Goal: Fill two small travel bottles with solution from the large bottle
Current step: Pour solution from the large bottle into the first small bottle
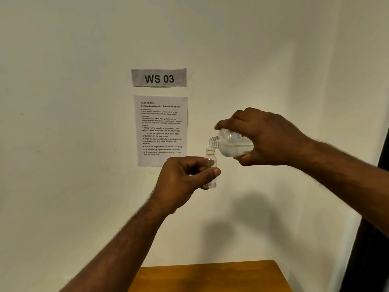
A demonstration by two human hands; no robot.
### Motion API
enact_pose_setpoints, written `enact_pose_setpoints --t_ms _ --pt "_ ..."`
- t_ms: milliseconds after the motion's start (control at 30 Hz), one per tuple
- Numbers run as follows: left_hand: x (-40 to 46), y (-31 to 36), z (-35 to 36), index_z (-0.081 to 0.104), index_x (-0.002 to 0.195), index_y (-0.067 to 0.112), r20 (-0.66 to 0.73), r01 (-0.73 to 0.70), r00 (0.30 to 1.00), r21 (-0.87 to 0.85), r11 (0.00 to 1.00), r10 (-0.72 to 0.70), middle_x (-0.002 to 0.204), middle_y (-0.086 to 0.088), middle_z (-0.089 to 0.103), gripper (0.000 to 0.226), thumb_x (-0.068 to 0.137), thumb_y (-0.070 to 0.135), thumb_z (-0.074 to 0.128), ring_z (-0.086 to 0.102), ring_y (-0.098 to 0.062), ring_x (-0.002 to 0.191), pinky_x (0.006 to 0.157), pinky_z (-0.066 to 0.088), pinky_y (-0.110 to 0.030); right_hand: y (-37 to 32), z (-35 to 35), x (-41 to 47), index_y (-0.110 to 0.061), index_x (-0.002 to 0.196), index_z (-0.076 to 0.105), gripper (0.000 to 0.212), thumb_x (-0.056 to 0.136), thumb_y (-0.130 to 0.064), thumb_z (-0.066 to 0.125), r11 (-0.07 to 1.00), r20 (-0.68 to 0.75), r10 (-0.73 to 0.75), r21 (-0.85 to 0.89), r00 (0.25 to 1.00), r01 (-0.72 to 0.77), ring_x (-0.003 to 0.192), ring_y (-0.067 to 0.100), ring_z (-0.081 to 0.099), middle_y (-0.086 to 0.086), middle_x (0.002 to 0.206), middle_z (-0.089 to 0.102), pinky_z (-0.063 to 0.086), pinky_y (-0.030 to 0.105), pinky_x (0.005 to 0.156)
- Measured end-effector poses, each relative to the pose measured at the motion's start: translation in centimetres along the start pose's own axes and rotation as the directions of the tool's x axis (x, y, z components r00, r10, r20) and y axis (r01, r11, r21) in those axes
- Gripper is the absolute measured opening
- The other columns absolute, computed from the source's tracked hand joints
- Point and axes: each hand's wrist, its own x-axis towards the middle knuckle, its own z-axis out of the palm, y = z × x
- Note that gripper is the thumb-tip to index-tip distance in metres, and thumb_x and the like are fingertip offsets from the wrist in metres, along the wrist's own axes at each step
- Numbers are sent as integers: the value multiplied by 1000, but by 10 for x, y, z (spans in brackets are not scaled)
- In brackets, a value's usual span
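My left hand (pixel 181 182) grips a small clear travel bottle (pixel 210 163), held upright in the air with its cap off. My right hand (pixel 265 138) holds the large clear bottle (pixel 231 144) tipped on its side, its open threaded neck just above the small bottle's mouth. Clear solution lies along the lower side of the large bottle. The small bottle looks nearly empty. Only one travel bottle is in view, and no caps are visible.
A wooden table (pixel 210 277) shows at the bottom edge, well below both hands. A pale wall fills the view, with a "WS 03" sign (pixel 159 78) and a printed task sheet (pixel 161 129). A dark vertical edge (pixel 370 239) runs down the right.
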Motion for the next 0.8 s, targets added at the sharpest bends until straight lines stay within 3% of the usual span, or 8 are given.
enact_pose_setpoints --t_ms 200,467,600,800 --pt "2 0 0 81 101 3 3 -5 1000 0 1000 5 93 -15 80 24 79 12 85 77 -36 79 71 66 -46 2 -1 0 -38 136 49 72 69 -42 73 1000 -7 -5 -3 1000 5 99 20 57 -10 115 60 54 36 67" --pt "5 -1 0 80 93 -1 10 -9 1000 -21 1000 9 91 -30 74 16 80 8 85 74 -46 82 71 66 -48 5 3 3 -39 137 48 72 68 -43 71 1000 -2 -15 -23 1000 15 98 20 56 -11 115 59 52 34 66" --pt "6 -3 -1 81 100 2 12 4 1000 -26 1000 -4 90 -21 78 22 79 9 85 76 -41 81 70 65 -43 5 5 4 -38 137 48 73 68 -41 73 1000 -3 -13 -15 1000 13 98 21 57 -11 116 59 53 37 66" --pt "8 -4 -2 79 101 0 15 -3 1000 -25 1000 4 89 -22 78 24 80 8 84 77 -38 78 68 65 -41 6 7 6 -36 136 50 71 68 -41 70 1000 -14 -29 -11 999 29 95 21 57 -9 113 60 53 36 65"
